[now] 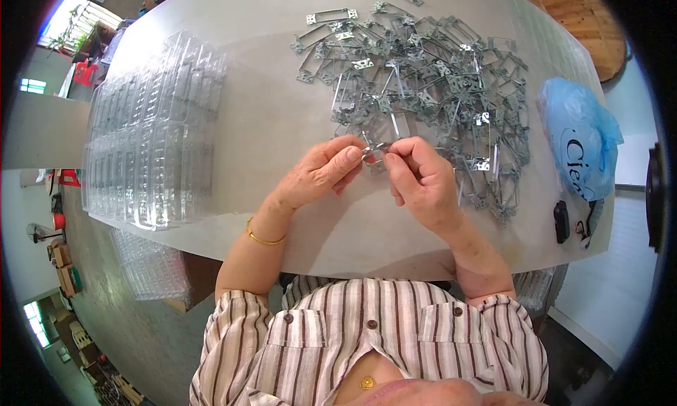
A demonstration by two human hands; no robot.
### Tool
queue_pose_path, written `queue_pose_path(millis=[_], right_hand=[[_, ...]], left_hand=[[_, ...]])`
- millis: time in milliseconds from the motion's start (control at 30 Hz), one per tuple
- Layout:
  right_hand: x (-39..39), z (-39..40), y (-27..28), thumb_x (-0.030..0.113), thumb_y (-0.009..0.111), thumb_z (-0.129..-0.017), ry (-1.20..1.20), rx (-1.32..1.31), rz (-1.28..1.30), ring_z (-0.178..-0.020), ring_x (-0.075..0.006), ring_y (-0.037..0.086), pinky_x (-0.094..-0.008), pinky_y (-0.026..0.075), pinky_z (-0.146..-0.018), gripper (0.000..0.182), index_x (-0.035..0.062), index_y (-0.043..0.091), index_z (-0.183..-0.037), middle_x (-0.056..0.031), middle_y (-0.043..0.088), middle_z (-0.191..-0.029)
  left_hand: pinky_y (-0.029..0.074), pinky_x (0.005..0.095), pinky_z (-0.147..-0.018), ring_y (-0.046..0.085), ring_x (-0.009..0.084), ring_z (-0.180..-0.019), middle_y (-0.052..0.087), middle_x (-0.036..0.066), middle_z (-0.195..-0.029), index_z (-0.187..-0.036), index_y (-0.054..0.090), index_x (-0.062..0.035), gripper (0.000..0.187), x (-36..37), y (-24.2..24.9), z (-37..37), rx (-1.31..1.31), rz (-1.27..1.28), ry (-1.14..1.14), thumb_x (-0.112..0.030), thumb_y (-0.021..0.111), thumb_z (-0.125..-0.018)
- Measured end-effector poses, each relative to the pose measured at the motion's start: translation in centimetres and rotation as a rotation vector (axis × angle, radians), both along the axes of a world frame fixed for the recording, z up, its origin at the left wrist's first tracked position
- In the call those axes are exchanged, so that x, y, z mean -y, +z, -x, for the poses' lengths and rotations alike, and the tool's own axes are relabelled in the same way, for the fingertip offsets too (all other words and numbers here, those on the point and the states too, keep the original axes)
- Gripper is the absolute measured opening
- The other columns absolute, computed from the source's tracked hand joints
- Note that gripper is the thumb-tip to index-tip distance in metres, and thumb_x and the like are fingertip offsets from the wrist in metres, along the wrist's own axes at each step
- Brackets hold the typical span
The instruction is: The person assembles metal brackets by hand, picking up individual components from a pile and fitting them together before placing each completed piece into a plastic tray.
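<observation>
My left hand [321, 172] and my right hand [422, 180] meet over the middle of the grey table [268, 124]. Both pinch the same small metal bracket [376, 150] between thumb and fingertips. A gold bangle sits on my left wrist. Just beyond my fingers spreads a big heap of thin grey metal frames [430, 81], several tangled together, reaching from the table's centre to its right side.
Stacks of clear plastic blister trays [151, 134] cover the table's left part, more trays [151, 268] sit below its edge. A blue plastic bag [580, 141] lies at the right, with a small black object [561, 221] near the front right edge.
</observation>
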State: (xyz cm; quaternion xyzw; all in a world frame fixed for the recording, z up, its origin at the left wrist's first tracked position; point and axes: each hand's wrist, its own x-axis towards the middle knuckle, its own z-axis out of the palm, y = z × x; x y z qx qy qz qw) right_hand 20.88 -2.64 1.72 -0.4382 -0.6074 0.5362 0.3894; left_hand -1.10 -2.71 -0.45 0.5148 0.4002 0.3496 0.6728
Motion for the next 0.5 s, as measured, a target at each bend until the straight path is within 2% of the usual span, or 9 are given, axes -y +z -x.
queue_pose_path(millis=[33, 167, 267, 367, 433, 467, 500], right_hand=[[0.0, 0.1, 0.3, 0.005, 0.064, -0.099, 0.005, -0.064, 0.092, -0.056, -0.0007, 0.050, -0.0223, 0.037, -0.047, 0.005, 0.0022, 0.060, -0.100, 0.0037, 0.057, -0.064], [0.0, 0.0, -0.2, 0.004, 0.064, -0.098, 0.012, -0.033, 0.084, -0.055, -0.0005, 0.048, -0.0221, 0.036, -0.047, 0.005, 0.0019, 0.060, -0.099, 0.0042, 0.056, -0.063], [-0.3, -0.5, -0.4, 0.003, 0.063, -0.098, 0.010, 0.062, -0.012, -0.054, -0.0006, 0.046, -0.0226, 0.036, -0.046, 0.003, 0.0020, 0.061, -0.097, 0.0048, 0.054, -0.062], [-0.8, -1.0, -0.1, 0.002, 0.066, -0.096, 0.004, 0.105, -0.050, -0.056, -0.0021, 0.049, -0.0229, 0.039, -0.048, 0.003, 0.0033, 0.063, -0.094, 0.0028, 0.059, -0.067], [-1.4, -1.0, -0.6, 0.001, 0.070, -0.093, -0.050, 0.121, -0.404, -0.061, -0.0046, 0.053, -0.0231, 0.044, -0.053, 0.006, 0.0044, 0.066, -0.096, -0.0026, 0.065, -0.083], [-1.5, -1.0, -0.4, 0.001, 0.070, -0.093, -0.050, 0.120, -0.403, -0.061, -0.0046, 0.053, -0.0231, 0.044, -0.053, 0.006, 0.0044, 0.066, -0.096, -0.0026, 0.065, -0.083], [-1.6, -1.0, -0.1, 0.001, 0.072, -0.092, -0.020, 0.111, -0.468, -0.064, -0.0061, 0.055, -0.0233, 0.046, -0.056, 0.009, 0.0043, 0.066, -0.098, -0.0049, 0.066, -0.091]], left_hand=[[0.039, 0.0237, -0.054, 0.044, 0.0055, -0.060, 0.048, -0.005, -0.068, -0.111, 0.065, -0.0021, 0.048, 0.0, 0.0, -0.1, 0.002, -0.001, -0.002, -0.048, 0.050, -0.107], [0.039, 0.0238, -0.054, 0.044, 0.0053, -0.059, 0.047, -0.005, -0.068, -0.110, 0.066, -0.0007, 0.048, 0.0, -0.2, 0.0, -0.010, -0.023, 0.025, -0.046, 0.050, -0.108], [0.038, 0.0237, -0.053, 0.043, 0.0054, -0.057, 0.047, -0.005, -0.066, -0.110, 0.066, 0.0000, 0.049, -0.2, -0.5, 0.2, 0.023, -0.004, 0.050, -0.046, 0.049, -0.108], [0.037, 0.0236, -0.051, 0.042, 0.0056, -0.054, 0.047, -0.005, -0.064, -0.108, 0.066, -0.0001, 0.049, -0.4, -0.5, 0.2, 0.027, 0.009, 0.068, -0.046, 0.049, -0.108], [0.037, 0.0236, -0.051, 0.042, 0.0056, -0.053, 0.047, -0.005, -0.063, -0.108, 0.066, -0.0006, 0.049, -0.4, -0.4, 0.4, 0.016, 0.013, 0.069, -0.046, 0.049, -0.108], [0.037, 0.0230, -0.051, 0.043, 0.0058, -0.055, 0.049, -0.004, -0.067, -0.110, 0.066, -0.0009, 0.049, -0.4, -0.3, 0.5, -0.009, 0.016, 0.016, -0.048, 0.049, -0.107], [0.037, 0.0224, -0.052, 0.043, 0.0059, -0.057, 0.050, -0.003, -0.070, -0.111, 0.065, -0.0013, 0.050, -0.4, -0.2, 0.5, -0.034, 0.019, -0.037, -0.049, 0.050, -0.107]])
